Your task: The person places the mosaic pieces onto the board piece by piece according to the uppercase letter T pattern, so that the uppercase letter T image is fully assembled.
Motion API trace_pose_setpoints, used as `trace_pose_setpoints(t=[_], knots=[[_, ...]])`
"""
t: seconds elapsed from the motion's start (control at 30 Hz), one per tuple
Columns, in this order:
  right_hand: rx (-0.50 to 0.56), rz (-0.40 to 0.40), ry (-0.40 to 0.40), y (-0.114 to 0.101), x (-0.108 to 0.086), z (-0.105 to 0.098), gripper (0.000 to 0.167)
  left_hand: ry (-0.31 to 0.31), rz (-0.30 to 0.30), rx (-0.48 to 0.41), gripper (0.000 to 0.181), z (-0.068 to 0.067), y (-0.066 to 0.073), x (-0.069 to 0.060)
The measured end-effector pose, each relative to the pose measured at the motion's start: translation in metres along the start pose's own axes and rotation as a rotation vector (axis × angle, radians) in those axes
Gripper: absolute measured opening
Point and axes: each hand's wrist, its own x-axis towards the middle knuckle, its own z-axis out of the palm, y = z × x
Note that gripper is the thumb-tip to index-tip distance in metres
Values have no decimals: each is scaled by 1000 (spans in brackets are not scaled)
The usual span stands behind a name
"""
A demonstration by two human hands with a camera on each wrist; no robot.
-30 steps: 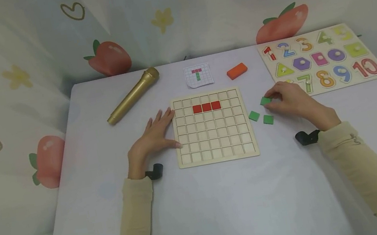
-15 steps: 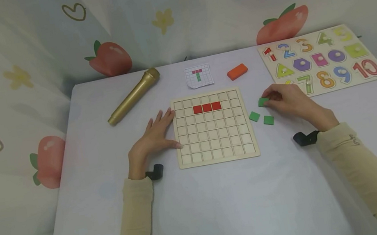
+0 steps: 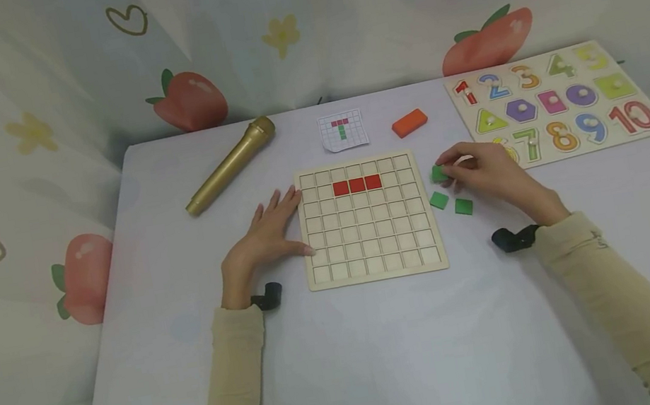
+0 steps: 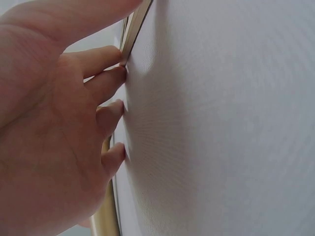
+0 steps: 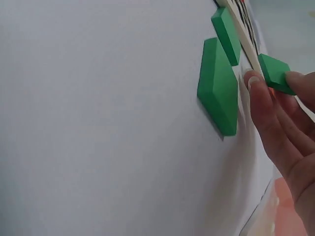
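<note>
Pinched in the fingers of my right hand [image 3: 483, 169] is a green square tile [image 3: 438, 174], just right of the wooden grid board [image 3: 375, 273]; the right wrist view shows this tile [image 5: 275, 73] too. Two more green tiles [image 3: 439, 200] [image 3: 463, 206] lie on the table below that hand. Three red tiles [image 3: 357, 186] sit side by side in the board's second row. My left hand [image 3: 263, 238] is spread flat, its thumb and index finger touching the board's left edge; the left wrist view shows its palm [image 4: 54, 132] and extended fingers.
Behind the board lie a paper card [image 3: 342, 131] with a red and green T pattern and an orange block [image 3: 409, 123]. A gold microphone [image 3: 231, 166] rests at the back left, and a number and shape puzzle [image 3: 598, 96] at the back right.
My right hand has lifted its green tile from the table and moved left, closer to the board. The left hand stays at the board's edge.
</note>
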Motion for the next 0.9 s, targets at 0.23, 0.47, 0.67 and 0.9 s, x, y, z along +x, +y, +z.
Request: trace_pose_setpoints(t=[0.23, 0.47, 0.67, 0.9], knots=[[14, 9, -15, -6, 3, 10, 29, -3, -11, 3, 116, -1, 1, 0], [26, 34, -54, -18, 9, 18, 37, -7, -14, 6, 117, 0, 1, 1], [37, -6, -68, -27, 13, 25, 39, -1, -14, -2, 117, 1, 0, 2], [52, -64, -94, -36, 17, 33, 40, 2, -17, -4, 117, 1, 0, 2]])
